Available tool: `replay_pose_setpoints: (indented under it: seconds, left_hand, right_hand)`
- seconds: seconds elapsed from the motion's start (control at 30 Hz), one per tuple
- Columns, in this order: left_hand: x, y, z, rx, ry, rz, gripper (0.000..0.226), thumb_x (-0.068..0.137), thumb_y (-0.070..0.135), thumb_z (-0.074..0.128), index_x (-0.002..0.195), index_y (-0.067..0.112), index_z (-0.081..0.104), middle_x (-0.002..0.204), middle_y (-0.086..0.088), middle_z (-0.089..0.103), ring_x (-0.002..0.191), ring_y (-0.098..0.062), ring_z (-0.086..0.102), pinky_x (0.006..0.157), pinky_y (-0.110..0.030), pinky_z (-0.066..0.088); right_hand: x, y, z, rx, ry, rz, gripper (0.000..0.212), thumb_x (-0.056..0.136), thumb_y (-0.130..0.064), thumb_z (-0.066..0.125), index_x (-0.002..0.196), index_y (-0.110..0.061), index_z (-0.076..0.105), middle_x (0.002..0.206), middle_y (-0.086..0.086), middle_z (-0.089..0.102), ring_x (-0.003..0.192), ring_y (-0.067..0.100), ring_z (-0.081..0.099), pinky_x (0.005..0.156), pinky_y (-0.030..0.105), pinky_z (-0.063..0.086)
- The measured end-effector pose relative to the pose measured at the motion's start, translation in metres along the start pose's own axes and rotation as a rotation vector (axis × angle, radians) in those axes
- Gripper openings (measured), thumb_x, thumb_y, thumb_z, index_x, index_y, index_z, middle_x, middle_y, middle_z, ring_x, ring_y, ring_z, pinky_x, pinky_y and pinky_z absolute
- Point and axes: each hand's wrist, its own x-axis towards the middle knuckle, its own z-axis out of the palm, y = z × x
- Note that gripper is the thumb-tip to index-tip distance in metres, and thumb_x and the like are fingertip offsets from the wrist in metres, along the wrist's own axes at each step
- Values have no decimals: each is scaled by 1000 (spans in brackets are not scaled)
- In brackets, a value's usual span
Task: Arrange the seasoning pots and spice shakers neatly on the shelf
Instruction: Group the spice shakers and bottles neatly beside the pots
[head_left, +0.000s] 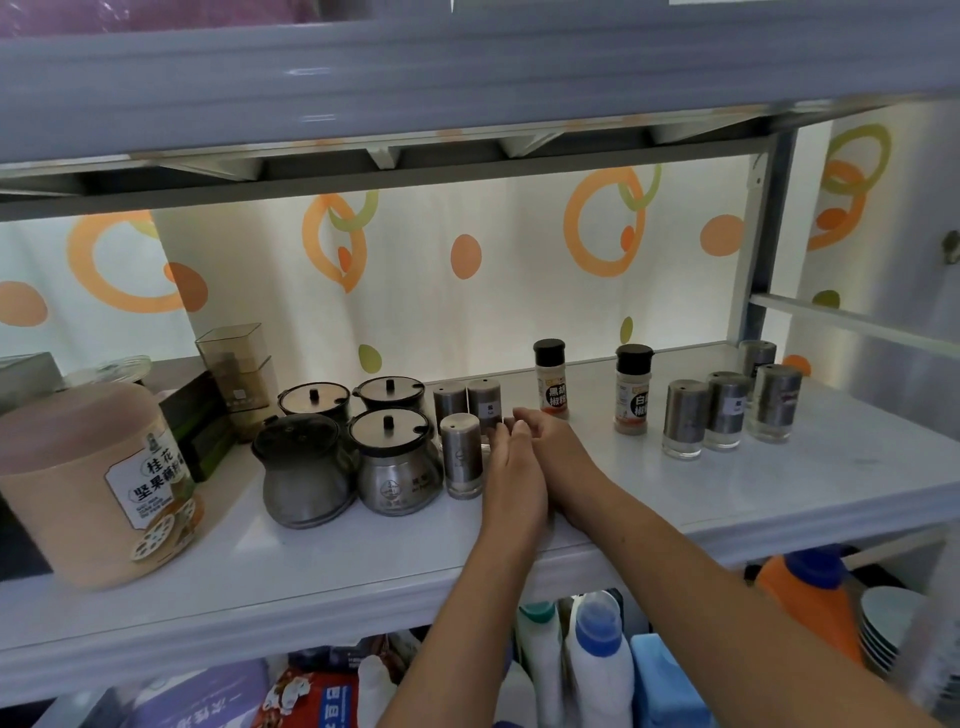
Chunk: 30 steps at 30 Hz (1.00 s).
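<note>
Left hand (511, 478) and right hand (558, 452) are lying side by side near the shelf's (779, 493) front edge. Their fingers are straight and together beside a steel shaker (461, 457).

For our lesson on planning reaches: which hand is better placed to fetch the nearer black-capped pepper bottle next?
Probably the right hand: it lies just in front of the nearer black-capped plastic pepper bottle. The left hand lies farther left, beside the cylindrical steel shaker.

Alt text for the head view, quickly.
Left hand and right hand rest together on the white shelf beside three steel shakers and four seasoning pots. Two pepper bottles and four more shakers stand farther right.
</note>
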Motion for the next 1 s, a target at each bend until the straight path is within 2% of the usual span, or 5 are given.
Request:
replay_pose_setpoints:
  seconds: [0.2,0.47,0.67,0.8,1.0]
  left_hand:
    - [-24,14,6,-25,0,-32,44,98,47,35,121,19,59,113,-11,66,107,-22,62,95,-43,52]
    - [-64,11,72,-19,-295,-11,41,103,35,34,116,12,66,104,-5,70,89,-8,63,69,-12,46]
    - [-79,16,128,20,-460,-76,31,104,38,28,100,31,59,101,5,64,100,-5,59,87,-21,48]
    - [-68,23,139,59,-447,-86,51,93,52,33,126,22,57,128,1,59,121,-16,53,110,-38,36]
    - [-50,21,141,72,-384,-102,40,95,46,32,109,25,63,116,-7,66,111,-21,59,104,-45,43]
  right_hand:
    - [-24,4,-9,84,8,6,23,96,-13,48,114,-10,63,107,2,69,100,16,64,84,21,52]
    - [-72,36,-100,115,261,3,40,92,6,50,122,-15,64,112,1,71,107,13,66,87,20,53]
    - [-73,54,-152,141,458,42,45,93,-6,51,137,-17,54,128,1,65,122,20,59,103,36,48]
    - [-70,48,-175,93,472,57,57,92,6,46,147,-9,40,144,8,51,132,20,48,103,31,41]
    - [-55,43,-181,22,443,58,55,92,-1,51,146,-8,41,145,10,50,131,23,48,101,32,41]
